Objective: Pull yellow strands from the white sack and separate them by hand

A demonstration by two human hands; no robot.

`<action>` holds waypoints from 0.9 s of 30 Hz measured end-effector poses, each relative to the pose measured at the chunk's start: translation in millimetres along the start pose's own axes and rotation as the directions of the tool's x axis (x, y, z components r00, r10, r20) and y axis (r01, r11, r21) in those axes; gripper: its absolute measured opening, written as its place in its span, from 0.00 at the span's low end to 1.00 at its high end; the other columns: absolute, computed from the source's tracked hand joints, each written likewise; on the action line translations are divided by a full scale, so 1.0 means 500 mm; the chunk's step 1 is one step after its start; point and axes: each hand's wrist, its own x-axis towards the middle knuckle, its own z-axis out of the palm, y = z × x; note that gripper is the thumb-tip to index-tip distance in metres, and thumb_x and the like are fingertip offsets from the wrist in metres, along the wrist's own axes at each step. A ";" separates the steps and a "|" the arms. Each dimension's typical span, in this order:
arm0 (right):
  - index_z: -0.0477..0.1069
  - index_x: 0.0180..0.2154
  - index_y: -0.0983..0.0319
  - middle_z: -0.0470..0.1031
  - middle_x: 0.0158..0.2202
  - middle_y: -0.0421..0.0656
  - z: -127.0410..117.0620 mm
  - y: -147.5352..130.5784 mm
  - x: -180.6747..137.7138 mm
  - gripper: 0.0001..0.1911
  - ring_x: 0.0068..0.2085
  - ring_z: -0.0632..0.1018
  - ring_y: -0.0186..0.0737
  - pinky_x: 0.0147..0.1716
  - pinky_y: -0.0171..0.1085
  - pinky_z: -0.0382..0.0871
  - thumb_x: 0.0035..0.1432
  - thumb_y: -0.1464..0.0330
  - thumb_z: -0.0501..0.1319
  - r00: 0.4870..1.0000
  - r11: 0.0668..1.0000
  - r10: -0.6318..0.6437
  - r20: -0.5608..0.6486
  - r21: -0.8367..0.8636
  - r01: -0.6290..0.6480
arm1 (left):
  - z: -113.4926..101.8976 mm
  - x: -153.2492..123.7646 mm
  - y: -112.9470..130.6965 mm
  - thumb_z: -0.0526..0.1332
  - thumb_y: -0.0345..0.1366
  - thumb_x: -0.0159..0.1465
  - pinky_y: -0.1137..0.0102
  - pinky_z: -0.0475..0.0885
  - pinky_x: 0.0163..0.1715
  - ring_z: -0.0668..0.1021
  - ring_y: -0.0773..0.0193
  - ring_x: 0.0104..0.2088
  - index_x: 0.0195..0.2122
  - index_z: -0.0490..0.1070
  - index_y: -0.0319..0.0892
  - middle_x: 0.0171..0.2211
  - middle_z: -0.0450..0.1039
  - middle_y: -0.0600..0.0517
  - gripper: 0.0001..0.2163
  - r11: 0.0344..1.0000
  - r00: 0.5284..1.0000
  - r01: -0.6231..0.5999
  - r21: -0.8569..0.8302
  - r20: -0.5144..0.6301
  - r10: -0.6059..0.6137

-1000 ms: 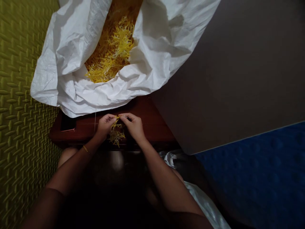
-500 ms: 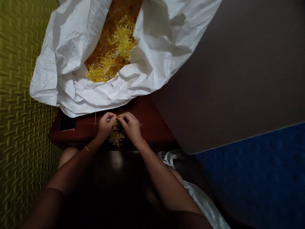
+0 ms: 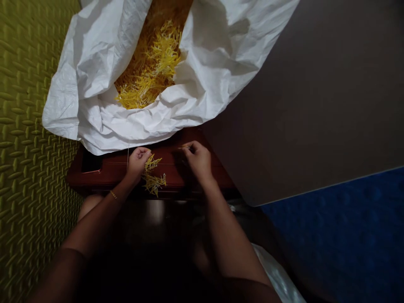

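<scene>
Above the near edge of a dark red wooden stool or low table (image 3: 176,179), both my hands work apart from each other. My left hand (image 3: 138,163) pinches the top end of a bunch of thin yellow sprigs with pale tips (image 3: 153,181), which hangs beside its fingers. To the right, my right hand (image 3: 199,162) has thumb and fingers closed on a thin yellowish strand (image 3: 183,147); its exact kind is too small to tell. A fine thread (image 3: 128,155) runs down from the white sack (image 3: 189,101) near my left hand.
Many loose yellow sprigs (image 3: 158,67) fill the open sack beyond my hands. A dark phone-like object (image 3: 91,163) lies at the red surface's left. A yellow-green textured mat (image 3: 28,139) stands left; a large brown panel (image 3: 303,101) and blue textured mat (image 3: 341,223) are right.
My hands were together at the top of the sprigs. The right hand has drawn away to the right with the thin strand, while the left stays near the bunch.
</scene>
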 end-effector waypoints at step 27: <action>0.73 0.33 0.61 0.76 0.32 0.42 0.091 -0.079 -0.068 0.09 0.34 0.73 0.38 0.38 0.37 0.65 0.52 0.64 0.59 0.990 0.958 -0.053 0.128 0.285 0.014 | 0.008 0.002 -0.008 0.62 0.31 0.51 0.73 0.67 0.33 0.72 0.71 0.28 0.31 0.68 0.38 0.27 0.70 0.54 0.06 0.978 0.984 -0.163 0.132 0.100 0.151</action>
